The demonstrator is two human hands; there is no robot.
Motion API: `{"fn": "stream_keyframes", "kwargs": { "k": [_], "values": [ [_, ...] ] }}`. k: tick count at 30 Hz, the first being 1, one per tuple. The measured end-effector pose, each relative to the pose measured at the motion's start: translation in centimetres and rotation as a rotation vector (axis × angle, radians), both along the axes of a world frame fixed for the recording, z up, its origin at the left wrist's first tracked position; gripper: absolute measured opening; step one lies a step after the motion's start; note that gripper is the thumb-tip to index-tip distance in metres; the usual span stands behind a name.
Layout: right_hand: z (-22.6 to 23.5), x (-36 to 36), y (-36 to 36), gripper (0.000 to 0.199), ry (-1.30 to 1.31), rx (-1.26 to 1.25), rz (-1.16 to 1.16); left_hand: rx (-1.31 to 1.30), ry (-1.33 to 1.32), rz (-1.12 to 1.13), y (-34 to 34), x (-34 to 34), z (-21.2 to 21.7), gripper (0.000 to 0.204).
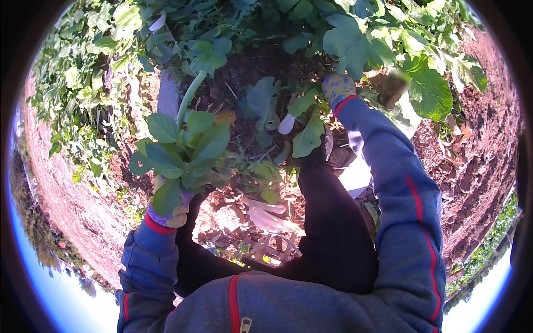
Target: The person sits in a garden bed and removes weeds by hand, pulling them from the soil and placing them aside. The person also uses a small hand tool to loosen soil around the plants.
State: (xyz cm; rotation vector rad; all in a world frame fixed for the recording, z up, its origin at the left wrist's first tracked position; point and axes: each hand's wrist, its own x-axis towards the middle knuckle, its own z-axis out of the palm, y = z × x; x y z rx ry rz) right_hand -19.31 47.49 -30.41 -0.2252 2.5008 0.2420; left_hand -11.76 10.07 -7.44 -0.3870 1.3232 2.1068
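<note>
My left hand, in a patterned glove, is low on the left by my knee. It is closed on a leafy green plant, whose broad oval leaves hang partly over the fingers. From these leaves a thick pale stem rises toward the far bed. Farther off, my right hand, gloved the same way, reaches in among the plants beneath a large lobed leaf. Its fingers are hidden by foliage and the glove's back, so any hold there cannot be made out.
Dense leafy greens fill the far side. A pale narrow strip runs through the bed at left. Between my dark-trousered legs lie dry leaves on soil. Bare reddish soil stretches along the right.
</note>
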Motion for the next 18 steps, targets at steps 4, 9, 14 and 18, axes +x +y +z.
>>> {"fn": "stream_keyframes", "kwargs": {
  "k": [4, 9, 14, 18],
  "values": [
    [0.5, 0.9, -0.7, 0.022, -0.003, -0.017, -0.093, 0.145, -0.189, 0.133, 0.9, -0.5, 0.5, 0.038],
    [0.3, 0.7, 0.7, 0.026, -0.07, -0.207, -0.361, 0.194, -0.252, 0.113, 2.0, -1.1, 1.8, 0.041],
    [-2.1, 1.3, 4.3, 0.038, -0.154, -0.334, -0.364, 0.198, -0.103, 0.033, 1.7, -0.8, 0.5, 0.04],
    [1.1, 0.2, 1.5, 0.04, -0.094, -0.202, -0.449, 0.34, -0.248, 0.034, 1.2, -0.8, 1.2, 0.038]
  ]
}}
